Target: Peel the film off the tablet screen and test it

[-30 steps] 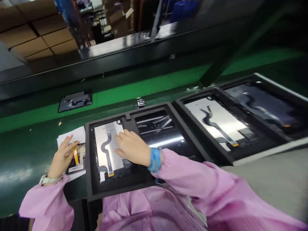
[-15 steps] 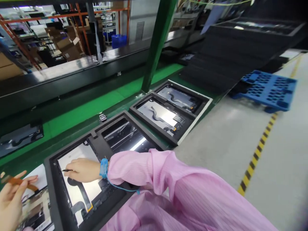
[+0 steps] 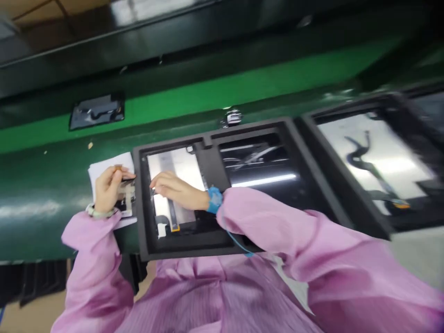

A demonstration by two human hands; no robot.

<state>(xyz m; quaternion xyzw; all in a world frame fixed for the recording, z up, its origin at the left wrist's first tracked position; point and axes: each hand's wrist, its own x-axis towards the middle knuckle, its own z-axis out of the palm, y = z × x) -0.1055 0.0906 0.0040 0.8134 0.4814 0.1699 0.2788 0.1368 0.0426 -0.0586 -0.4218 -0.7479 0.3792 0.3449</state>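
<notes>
Because the pink smock (image 3: 190,286) sits so close to the foam tray (image 3: 214,169), a forward lean could jolt the panel (image 3: 185,163) in its left recess. The right hand (image 3: 179,190) is over that panel, fingers curled; I can't tell whether they grasp anything. The left hand (image 3: 109,188) seems to pinch an orange ribbon (image 3: 118,168), which a careless tug might strain. The tray's left wall crowds those fingertips, a second tray (image 3: 347,171) limits the right side, and more room lies leftward along the green bench (image 3: 34,185).
</notes>
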